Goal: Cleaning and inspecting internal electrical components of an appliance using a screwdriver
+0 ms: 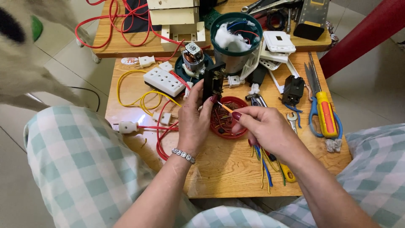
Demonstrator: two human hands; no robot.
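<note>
The left hand kept its grip clamped on the black switch block above the red dish, the right hand pinching an orange wire at it; a slip could probably drop the wire among the dish's scraps.

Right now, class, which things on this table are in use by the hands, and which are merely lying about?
In use:
left hand holding black switch block
right hand holding thin orange tool
red dish beneath

Lying about:
white power strip
scissors
motor
red wires
</note>
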